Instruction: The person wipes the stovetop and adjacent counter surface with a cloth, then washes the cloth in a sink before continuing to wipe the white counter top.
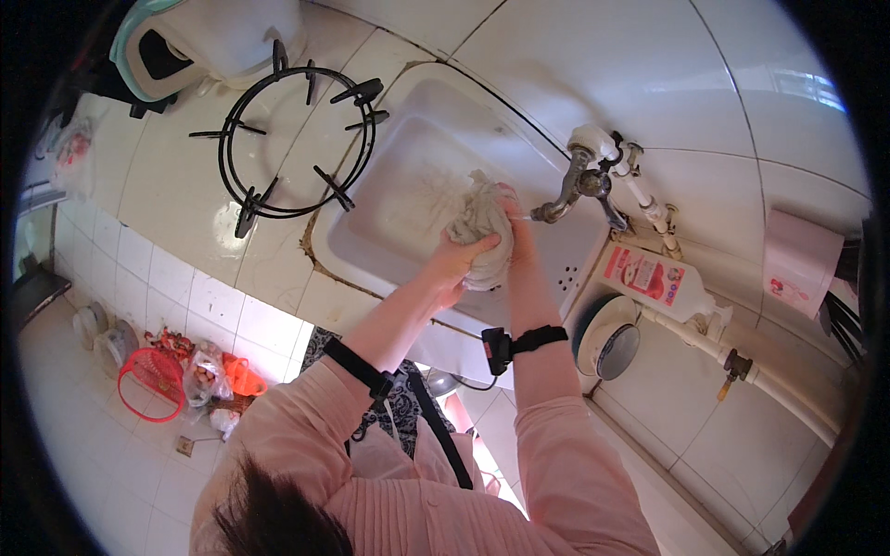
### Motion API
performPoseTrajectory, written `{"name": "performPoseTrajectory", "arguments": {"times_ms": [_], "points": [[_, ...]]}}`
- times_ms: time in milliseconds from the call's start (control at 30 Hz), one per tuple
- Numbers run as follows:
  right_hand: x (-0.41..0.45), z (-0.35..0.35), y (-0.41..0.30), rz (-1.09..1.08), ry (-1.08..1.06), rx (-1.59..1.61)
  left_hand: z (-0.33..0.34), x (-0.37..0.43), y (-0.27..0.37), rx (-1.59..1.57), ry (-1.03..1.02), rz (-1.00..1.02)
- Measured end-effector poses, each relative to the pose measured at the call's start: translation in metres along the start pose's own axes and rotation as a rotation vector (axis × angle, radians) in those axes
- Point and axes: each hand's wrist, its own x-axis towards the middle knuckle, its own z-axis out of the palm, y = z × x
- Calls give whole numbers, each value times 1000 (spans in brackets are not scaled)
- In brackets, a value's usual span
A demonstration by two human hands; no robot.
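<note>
Over a white ceramic sink (389, 167), my two hands grip a bunched, wet-looking light cloth (481, 226). My left hand (467, 260) holds its lower left side, with the thumb laid across the folds. On the upper right side is my right hand (513, 208), its fingers partly hidden by the cloth. A worn metal faucet (567, 191) sticks out from the tiled wall just right of my right hand, and a thin stream seems to run from its spout towards that hand. Cloudy water with some dark streaks lies in the basin left of the cloth.
A black pan-support ring (227, 149) stands on the tiled counter (167, 174) left of the sink. Right of the sink are a large white detergent bottle (643, 278), stacked bowls (605, 337) and white pipes (786, 399). A red basket (149, 386) and bags sit on the far left.
</note>
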Motion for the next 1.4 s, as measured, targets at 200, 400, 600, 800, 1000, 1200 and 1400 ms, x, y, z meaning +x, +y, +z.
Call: {"name": "performPoseTrajectory", "arguments": {"times_ms": [200, 400, 600, 800, 1000, 1200, 1400], "points": [[8, 17, -21, 29, 39, -374, -2, 9, 23, 663, -197, 128], [12, 42, -27, -37, 144, -1181, 1, 19, 17, 1458, 64, 272], [5, 47, -20, -33, 285, -1530, -1, 24, 22, 1694, 197, 298], [-5, -54, -30, -353, 395, -843, 5, 28, 22, 96, -14, 30], [-60, 15, -66, -45, 381, -337, -23, 43, 22, -82, 170, -70], [-68, 20, -50, -155, 225, -178, 30, 26, 12, 138, 14, 134], [-61, 36, -48, -125, 512, -271, 17, 14, 48, 22, -193, 90]]}}
